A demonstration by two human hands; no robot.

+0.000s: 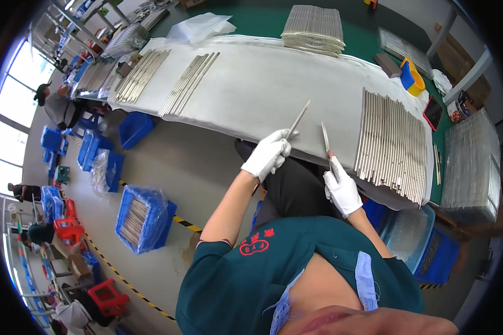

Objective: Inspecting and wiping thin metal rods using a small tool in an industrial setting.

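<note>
My left hand (267, 156), in a white glove, is closed around the lower end of a thin metal rod (299, 118) that tilts up to the right. Also gloved, with one fingertip bare, my right hand (342, 192) grips a slim, pointed metal piece (326, 138) that looks like a blade; its exact kind is unclear. Both hands are apart, at the near edge of the cloth-covered table (257, 72). A wide row of metal rods (388, 145) lies right of my right hand. Two smaller groups, a nearer set of rods (190, 84) and a farther set of rods (142, 75), lie at the left.
At the back are a bundle of packed rods (313, 25) and a plastic bag (200, 28). A yellow-blue tape dispenser (412, 77), a phone (432, 113) and stacked clear trays (472, 167) stand right. A blue crate (161, 223) holds rods on the floor. Several people work farther left.
</note>
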